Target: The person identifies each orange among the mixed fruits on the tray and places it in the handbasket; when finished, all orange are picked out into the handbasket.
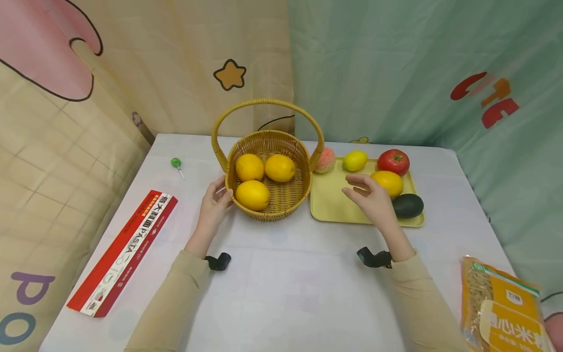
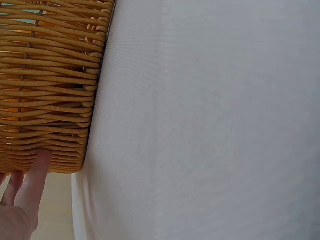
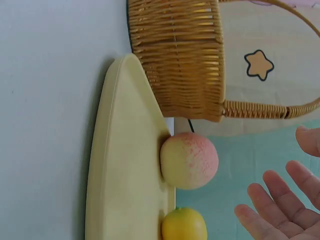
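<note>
A woven wicker basket [image 1: 286, 208] with a tall hoop handle holds three large yellow fruits [image 1: 252, 195]. My left hand [image 1: 212, 205] touches the basket's left outer side; in the left wrist view its extended fingers [image 2: 36, 182] lie against the wicker wall. My right hand [image 1: 371, 198] hovers above the yellow tray [image 1: 330, 208], fingers loosely bent and nothing in them. On that tray are a pink peach [image 1: 326, 160], a small lemon [image 1: 355, 160], a red apple [image 1: 393, 162], another large yellow fruit [image 1: 388, 183] and a dark green avocado-like fruit [image 1: 407, 206].
To the left lie a long red pasta box [image 1: 123, 254] and a green lollipop [image 1: 176, 163]. An orange-and-clear food bag [image 1: 506, 308] occupies the front right corner. Printed curtains [image 1: 374, 73] hang behind the white table [image 1: 281, 293].
</note>
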The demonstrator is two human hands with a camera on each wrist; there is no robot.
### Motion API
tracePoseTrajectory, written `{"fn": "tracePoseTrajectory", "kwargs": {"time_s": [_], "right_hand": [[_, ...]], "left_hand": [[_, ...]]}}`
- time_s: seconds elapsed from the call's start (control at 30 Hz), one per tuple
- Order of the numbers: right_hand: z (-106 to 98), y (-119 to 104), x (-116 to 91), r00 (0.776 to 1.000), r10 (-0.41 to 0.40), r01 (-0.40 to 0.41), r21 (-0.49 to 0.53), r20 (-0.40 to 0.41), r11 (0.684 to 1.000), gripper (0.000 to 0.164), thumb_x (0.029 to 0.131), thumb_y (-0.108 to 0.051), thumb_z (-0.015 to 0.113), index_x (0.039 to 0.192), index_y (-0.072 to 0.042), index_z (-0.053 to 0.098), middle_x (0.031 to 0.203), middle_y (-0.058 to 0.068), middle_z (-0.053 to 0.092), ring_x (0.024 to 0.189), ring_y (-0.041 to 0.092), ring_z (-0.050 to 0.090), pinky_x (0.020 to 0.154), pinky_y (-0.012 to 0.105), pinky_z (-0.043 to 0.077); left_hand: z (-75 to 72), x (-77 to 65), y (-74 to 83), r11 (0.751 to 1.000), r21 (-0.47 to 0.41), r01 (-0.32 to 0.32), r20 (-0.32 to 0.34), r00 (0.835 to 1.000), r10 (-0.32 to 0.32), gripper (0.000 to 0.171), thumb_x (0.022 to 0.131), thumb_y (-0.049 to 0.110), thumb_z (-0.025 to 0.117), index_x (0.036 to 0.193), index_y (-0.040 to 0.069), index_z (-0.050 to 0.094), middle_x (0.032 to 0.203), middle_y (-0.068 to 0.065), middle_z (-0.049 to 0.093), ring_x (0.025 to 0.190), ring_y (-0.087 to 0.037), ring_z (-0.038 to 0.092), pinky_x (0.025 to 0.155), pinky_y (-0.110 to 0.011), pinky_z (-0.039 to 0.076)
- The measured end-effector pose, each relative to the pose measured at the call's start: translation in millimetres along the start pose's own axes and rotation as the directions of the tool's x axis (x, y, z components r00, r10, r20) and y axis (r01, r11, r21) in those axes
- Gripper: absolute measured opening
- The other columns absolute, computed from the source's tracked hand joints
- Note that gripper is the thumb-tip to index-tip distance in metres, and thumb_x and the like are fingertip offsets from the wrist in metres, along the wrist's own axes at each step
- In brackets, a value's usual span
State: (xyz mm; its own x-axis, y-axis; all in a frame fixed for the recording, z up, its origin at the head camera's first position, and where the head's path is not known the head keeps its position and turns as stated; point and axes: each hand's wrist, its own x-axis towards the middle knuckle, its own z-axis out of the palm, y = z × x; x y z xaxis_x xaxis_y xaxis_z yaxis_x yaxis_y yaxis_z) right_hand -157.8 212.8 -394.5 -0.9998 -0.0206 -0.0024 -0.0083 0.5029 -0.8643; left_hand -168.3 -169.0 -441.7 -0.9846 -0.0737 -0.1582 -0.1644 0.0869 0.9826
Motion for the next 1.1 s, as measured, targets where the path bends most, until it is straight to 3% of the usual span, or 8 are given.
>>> {"fn": "tracePoseTrajectory", "kwargs": {"time_s": [0.3, 0.57, 0.83, 1.1], "right_hand": [[-33, 18, -8, 0.991, 0.043, -0.053, -0.07, -0.129, 0.996, 0.049, 0.095, -0.035, 0.066, 0.132, -0.005, 0.058, 0.134, 0.013, 0.059, 0.128, 0.028, 0.054, 0.104, 0.031, 0.047], [-58, 31, -2, 0.979, 0.064, -0.095, -0.155, -0.194, 0.983, 0.053, 0.096, -0.036, 0.062, 0.136, -0.001, 0.054, 0.139, 0.019, 0.054, 0.133, 0.036, 0.048, 0.111, 0.051, 0.042], [-70, 40, 15, 0.992, 0.071, -0.104, -0.37, -0.102, 0.923, 0.059, 0.095, -0.028, 0.065, 0.143, 0.0, 0.044, 0.145, 0.03, 0.039, 0.132, 0.047, 0.036, 0.112, 0.064, 0.034], [-74, 51, 28, 0.994, 0.103, -0.083, -0.439, 0.022, 0.895, 0.079, 0.09, -0.032, 0.071, 0.148, 0.003, 0.032, 0.15, 0.034, 0.026, 0.134, 0.05, 0.026, 0.112, 0.071, 0.025]], "left_hand": [[-1.2, -2.3, -1.8, 1.0, 0.005, 0.002, 0.005, 1.0, -0.002, 0.056, 0.103, 0.014, 0.05, 0.155, 0.014, 0.028, 0.158, -0.008, 0.034, 0.14, -0.025, 0.042, 0.11, -0.044, 0.045], [-0.6, -2.3, -0.7, 1.0, 0.002, -0.011, 0.005, 1.0, 0.011, 0.056, 0.103, 0.013, 0.051, 0.155, 0.014, 0.029, 0.157, -0.008, 0.035, 0.14, -0.025, 0.042, 0.11, -0.043, 0.046], [-0.6, -0.3, -0.8, 1.0, 0.006, -0.023, 0.008, 1.0, 0.023, 0.055, 0.103, 0.013, 0.05, 0.155, 0.012, 0.029, 0.158, -0.009, 0.035, 0.14, -0.025, 0.042, 0.109, -0.042, 0.047], [-1.1, -0.9, -0.5, 1.0, 0.025, -0.009, 0.0, 1.0, 0.009, 0.056, 0.103, 0.014, 0.05, 0.155, 0.014, 0.029, 0.157, -0.009, 0.035, 0.14, -0.026, 0.042, 0.11, -0.043, 0.046]]}}
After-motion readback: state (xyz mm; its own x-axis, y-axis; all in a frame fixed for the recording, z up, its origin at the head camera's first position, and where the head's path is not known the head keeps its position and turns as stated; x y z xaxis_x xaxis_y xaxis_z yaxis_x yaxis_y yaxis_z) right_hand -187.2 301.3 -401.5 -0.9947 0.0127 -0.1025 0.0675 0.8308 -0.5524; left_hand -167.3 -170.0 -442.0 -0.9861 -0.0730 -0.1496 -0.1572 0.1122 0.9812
